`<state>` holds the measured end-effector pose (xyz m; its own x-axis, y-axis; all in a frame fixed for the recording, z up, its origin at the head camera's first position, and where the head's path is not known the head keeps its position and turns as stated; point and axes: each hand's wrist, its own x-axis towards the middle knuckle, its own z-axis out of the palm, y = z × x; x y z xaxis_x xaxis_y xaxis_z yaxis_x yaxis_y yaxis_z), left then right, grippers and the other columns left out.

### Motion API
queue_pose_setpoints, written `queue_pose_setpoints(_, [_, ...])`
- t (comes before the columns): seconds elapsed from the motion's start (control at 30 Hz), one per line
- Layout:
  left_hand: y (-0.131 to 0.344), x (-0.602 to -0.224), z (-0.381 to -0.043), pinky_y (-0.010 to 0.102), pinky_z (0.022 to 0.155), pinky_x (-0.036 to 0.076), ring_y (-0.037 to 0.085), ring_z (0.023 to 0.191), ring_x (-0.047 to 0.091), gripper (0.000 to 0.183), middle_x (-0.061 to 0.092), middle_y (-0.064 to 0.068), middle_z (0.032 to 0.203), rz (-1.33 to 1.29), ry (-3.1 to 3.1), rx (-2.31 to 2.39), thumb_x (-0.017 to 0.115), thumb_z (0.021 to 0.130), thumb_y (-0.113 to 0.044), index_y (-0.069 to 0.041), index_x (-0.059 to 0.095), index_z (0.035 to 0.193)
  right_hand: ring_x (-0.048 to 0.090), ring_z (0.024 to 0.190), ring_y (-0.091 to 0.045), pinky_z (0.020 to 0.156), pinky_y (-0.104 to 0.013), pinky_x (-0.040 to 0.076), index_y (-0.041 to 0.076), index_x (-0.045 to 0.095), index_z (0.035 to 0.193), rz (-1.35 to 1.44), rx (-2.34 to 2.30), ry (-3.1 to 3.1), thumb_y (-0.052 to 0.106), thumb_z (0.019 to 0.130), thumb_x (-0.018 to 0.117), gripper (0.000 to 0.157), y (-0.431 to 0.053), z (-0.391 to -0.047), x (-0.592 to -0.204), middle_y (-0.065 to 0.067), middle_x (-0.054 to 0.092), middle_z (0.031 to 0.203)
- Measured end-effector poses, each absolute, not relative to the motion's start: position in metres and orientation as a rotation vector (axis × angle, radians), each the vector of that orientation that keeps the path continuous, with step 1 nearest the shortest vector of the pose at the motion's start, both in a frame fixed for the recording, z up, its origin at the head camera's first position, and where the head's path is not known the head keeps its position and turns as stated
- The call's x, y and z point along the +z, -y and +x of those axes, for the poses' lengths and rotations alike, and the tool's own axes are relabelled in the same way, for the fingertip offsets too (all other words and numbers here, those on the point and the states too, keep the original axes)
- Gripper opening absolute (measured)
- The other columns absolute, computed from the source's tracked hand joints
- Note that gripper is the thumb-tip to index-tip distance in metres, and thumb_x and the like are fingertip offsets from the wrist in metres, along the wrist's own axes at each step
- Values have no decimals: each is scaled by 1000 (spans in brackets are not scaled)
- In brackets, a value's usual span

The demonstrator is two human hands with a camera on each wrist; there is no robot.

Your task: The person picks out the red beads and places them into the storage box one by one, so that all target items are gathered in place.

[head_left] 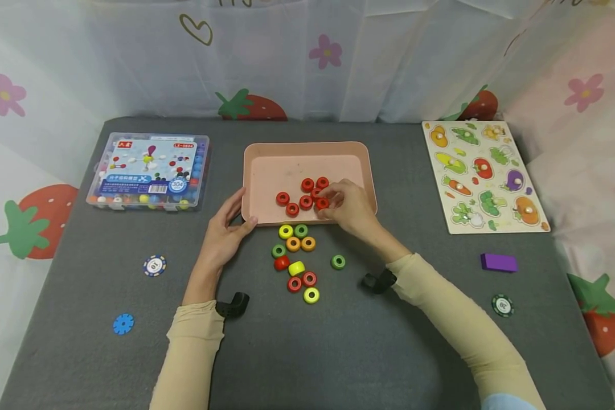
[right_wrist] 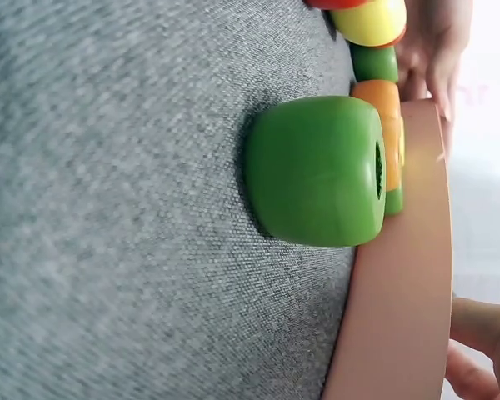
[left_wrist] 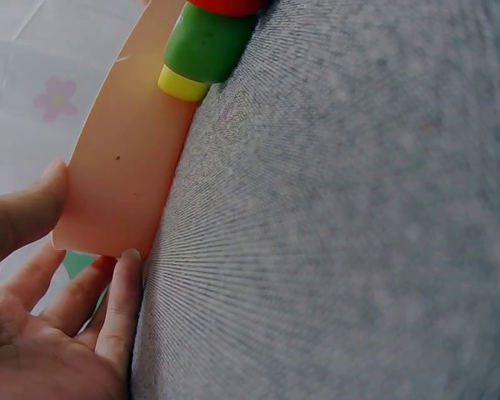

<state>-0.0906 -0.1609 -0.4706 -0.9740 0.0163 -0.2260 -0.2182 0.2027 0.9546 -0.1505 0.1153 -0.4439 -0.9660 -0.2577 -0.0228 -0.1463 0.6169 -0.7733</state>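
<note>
Tray (head_left: 271, 162) corner gripped by left hand (head_left: 223, 233); right hand (head_left: 351, 208) curled, pinching red bead (head_left: 321, 203)

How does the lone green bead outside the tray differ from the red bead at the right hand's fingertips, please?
The green bead lies on the gray cloth; the red bead is within the pink tray. No hand touches the green bead; the right hand holds the red bead. Both are rounded beads.
</note>
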Motion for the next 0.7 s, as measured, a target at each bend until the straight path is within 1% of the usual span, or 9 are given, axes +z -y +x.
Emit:
queue_pose_setpoints(0.1, [161,-471,-90,44,98,47,32,119,62,71,38,2,159,-195,-2281,1864,69,96,-22,-33,34,156,68,83,-23,73,-33,55,3,73,108,-352,-1341,-2680,0,79,81,31,-116,-151,-446,-12,64,100])
queue_pose_setpoints(0.23, [161,-472,-91,36,94,49,31,120,62,70,39,2,159,-188,-2288,1866,69,96,-22,-32,35,156,71,85,-23,75,-35,58,1,71,106,-370,-1434,-2621,-4,81,78,26,-116,-149,-446,-12,67,101])
queue_pose_setpoints(0.3, [161,-472,-91,32,92,49,31,121,61,70,39,3,159,-182,-2296,1865,69,96,-22,-31,35,156,70,85,-23,76,-35,57,1,71,104,-404,-1469,-2605,-4,81,78,25,-116,-147,-445,-12,69,100])
queue_pose_setpoints(0.37, [162,-472,-91,31,92,49,30,122,61,70,39,3,158,-181,-2300,1864,69,96,-22,-30,35,156,69,85,-23,77,-36,57,0,71,103,-479,-1489,-2604,-4,81,78,24,-116,-143,-444,-11,69,98])
queue_pose_setpoints(0.47, [162,-473,-90,33,94,49,30,122,60,70,40,3,158,-180,-2304,1861,69,96,-23,-30,35,156,65,85,-24,77,-37,55,0,72,102,-643,-1500,-2601,-2,80,80,24,-114,-135,-441,-10,68,96])
queue_pose_setpoints(0.53, [162,-474,-91,34,94,49,30,121,61,69,40,3,158,-182,-2300,1862,69,96,-23,-30,36,156,62,85,-22,76,-37,54,1,72,102,-751,-1486,-2588,-1,80,81,24,-112,-129,-438,-9,67,94])
queue_pose_setpoints(0.7, [161,-474,-91,28,90,49,31,118,63,69,40,3,158,-179,-2301,1865,69,96,-23,-30,35,156,60,84,-23,73,-42,51,3,72,106,-890,-1423,-2490,1,80,81,28,-106,-114,-427,-10,67,94])
